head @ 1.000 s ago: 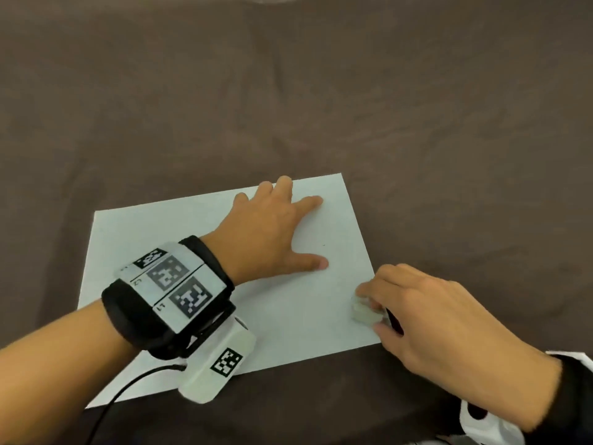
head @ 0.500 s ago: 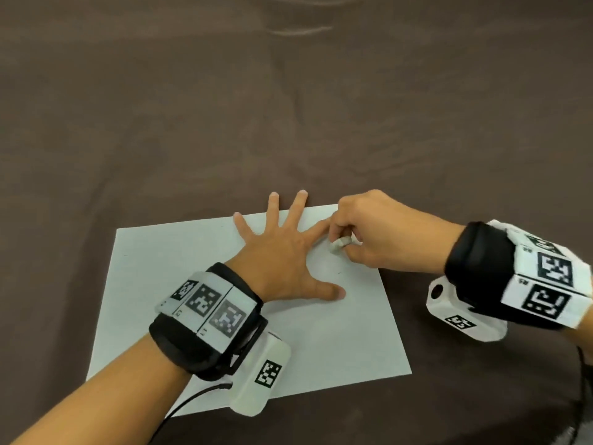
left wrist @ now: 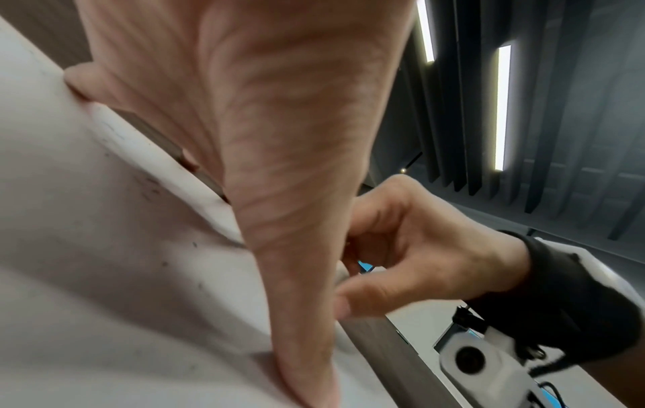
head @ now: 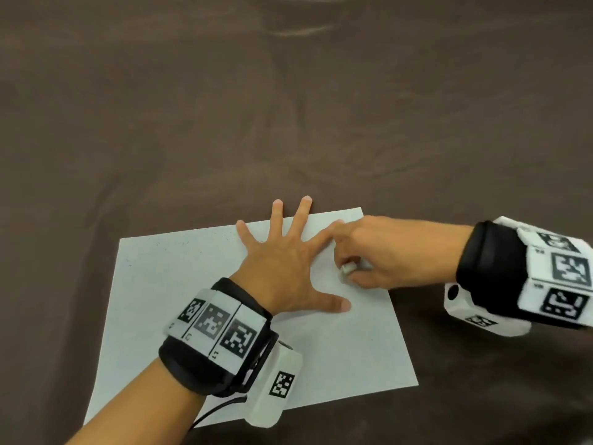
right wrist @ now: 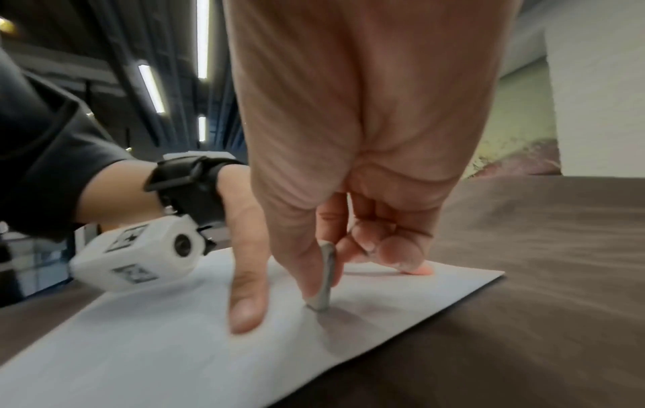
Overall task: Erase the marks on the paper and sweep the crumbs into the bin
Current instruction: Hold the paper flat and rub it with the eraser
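A white sheet of paper (head: pixel 154 300) lies on the brown cloth. My left hand (head: pixel 288 268) lies flat on it with fingers spread, pressing it down. My right hand (head: pixel 369 258) pinches a small grey-white eraser (head: pixel 347 268) and holds its tip on the paper between my left index finger and thumb. In the right wrist view the eraser (right wrist: pixel 326 278) stands on end on the paper (right wrist: pixel 139 345). Faint dark specks and marks (head: pixel 157 245) show near the sheet's far left edge, and specks on the paper (left wrist: pixel 104 276) show in the left wrist view.
Wrinkled brown cloth (head: pixel 288 107) covers the whole surface around the sheet. No bin is in view. A cable (head: pixel 218 412) trails from my left wrist camera over the sheet's near edge.
My right hand carried the eraser from the sheet's near right edge up to the far right part, then slid it slightly nearer. My left hand spread its fingers wider.
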The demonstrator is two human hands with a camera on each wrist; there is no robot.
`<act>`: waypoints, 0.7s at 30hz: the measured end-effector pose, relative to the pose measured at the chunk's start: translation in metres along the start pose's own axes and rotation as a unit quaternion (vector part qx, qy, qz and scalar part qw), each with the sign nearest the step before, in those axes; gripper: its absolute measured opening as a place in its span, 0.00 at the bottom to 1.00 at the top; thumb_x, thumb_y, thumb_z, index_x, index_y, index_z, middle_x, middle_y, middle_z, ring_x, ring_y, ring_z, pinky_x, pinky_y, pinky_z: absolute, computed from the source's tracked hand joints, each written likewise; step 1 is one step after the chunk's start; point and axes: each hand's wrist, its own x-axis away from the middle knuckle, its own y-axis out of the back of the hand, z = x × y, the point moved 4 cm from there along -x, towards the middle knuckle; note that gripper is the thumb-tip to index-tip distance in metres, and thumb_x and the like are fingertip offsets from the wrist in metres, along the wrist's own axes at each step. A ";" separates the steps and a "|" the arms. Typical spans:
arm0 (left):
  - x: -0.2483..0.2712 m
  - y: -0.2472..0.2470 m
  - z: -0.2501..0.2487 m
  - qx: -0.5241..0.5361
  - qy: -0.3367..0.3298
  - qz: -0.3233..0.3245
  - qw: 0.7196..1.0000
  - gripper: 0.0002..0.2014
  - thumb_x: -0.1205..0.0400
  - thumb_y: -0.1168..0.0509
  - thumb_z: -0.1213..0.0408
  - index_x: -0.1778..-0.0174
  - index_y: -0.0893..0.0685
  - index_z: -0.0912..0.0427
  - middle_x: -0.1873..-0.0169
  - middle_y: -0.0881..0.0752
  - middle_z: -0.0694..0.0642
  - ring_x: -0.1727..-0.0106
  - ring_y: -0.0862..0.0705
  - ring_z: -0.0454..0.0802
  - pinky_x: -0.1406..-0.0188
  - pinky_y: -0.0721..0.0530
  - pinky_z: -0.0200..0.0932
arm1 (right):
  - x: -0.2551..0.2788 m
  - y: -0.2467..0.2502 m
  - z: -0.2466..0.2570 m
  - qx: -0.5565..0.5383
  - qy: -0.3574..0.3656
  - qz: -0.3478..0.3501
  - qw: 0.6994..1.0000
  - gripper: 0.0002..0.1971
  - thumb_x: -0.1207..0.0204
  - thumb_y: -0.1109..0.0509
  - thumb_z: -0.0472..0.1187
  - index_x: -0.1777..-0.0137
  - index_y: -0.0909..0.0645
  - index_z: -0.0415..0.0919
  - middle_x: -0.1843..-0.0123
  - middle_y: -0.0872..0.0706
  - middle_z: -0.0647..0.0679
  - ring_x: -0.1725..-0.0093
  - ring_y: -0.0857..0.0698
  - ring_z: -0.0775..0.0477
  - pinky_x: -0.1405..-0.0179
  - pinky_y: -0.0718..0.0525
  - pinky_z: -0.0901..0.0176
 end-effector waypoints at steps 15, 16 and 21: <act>-0.001 0.000 0.001 -0.016 0.004 0.014 1.000 0.58 0.38 0.43 0.17 0.24 0.76 0.28 0.20 0.78 0.49 0.18 0.73 0.66 0.29 0.56 0.87 | -0.015 0.017 -0.023 0.055 -0.038 -0.063 0.996 0.07 0.25 0.35 0.42 0.59 0.18 0.40 0.57 0.24 0.52 0.64 0.25 0.52 0.66 0.27 0.60; -0.001 0.000 0.001 -0.015 0.002 0.011 1.000 0.57 0.38 0.43 0.16 0.24 0.75 0.27 0.19 0.77 0.49 0.18 0.73 0.66 0.29 0.55 0.87 | -0.010 0.009 -0.016 0.051 -0.021 -0.040 0.998 0.07 0.25 0.35 0.42 0.59 0.18 0.40 0.57 0.23 0.52 0.63 0.24 0.51 0.65 0.26 0.60; -0.002 -0.001 0.002 -0.019 0.001 0.008 1.000 0.57 0.38 0.44 0.16 0.23 0.73 0.28 0.19 0.77 0.50 0.18 0.73 0.67 0.30 0.55 0.88 | -0.003 0.000 0.003 0.037 0.007 0.005 0.999 0.07 0.26 0.34 0.42 0.63 0.21 0.41 0.60 0.24 0.52 0.65 0.23 0.49 0.66 0.23 0.54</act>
